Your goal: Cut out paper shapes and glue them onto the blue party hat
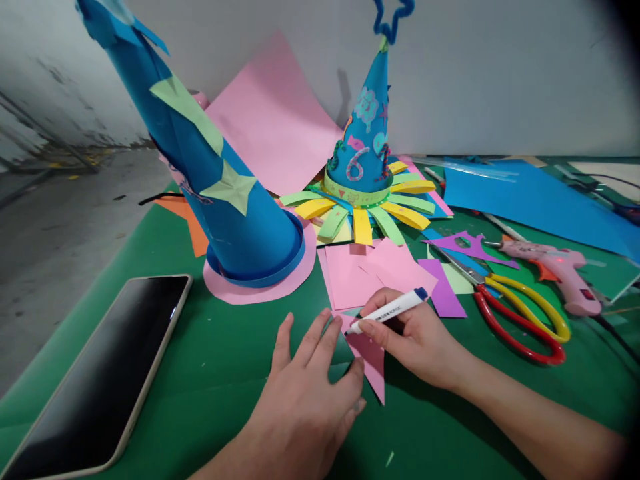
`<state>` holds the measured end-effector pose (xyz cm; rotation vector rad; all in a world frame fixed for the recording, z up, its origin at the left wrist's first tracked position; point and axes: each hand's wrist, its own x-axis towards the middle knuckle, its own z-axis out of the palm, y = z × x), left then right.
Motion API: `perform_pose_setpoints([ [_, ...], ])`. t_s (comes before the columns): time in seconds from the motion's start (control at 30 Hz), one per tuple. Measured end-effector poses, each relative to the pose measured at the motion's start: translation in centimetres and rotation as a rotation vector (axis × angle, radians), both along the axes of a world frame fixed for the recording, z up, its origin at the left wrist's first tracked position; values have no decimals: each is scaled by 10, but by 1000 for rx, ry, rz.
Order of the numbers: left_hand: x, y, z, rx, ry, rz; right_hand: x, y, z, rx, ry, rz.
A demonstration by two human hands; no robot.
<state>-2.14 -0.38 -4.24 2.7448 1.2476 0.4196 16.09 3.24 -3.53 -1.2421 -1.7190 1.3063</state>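
Note:
My right hand (410, 333) is closed around a white marker (393, 311) with a dark blue end, its tip on a small pink paper piece (371, 360). My left hand (310, 393) lies with fingers spread, its fingertips at the left edge of that piece. Pink sheets (355, 277) lie just beyond both hands. Behind my left hand stands a tall blue cone hat (245, 233) with green stars and a pink brim. A smaller decorated blue cone (367, 147) with yellow and green paper loops stands further back.
A phone (105, 373) lies at the left on the green table (225, 353). Red and yellow handled scissors (520, 327), a pink glue gun (555, 263), purple scraps (443, 287) and a blue sheet (535, 200) are at the right. A large pink sheet (280, 120) leans at the back.

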Motion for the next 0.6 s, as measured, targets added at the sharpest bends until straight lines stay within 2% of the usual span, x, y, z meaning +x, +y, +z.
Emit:
perform_pose_setpoints([
  [0.6, 2, 0, -9, 71, 2, 29, 0, 2, 0, 44, -15, -32],
])
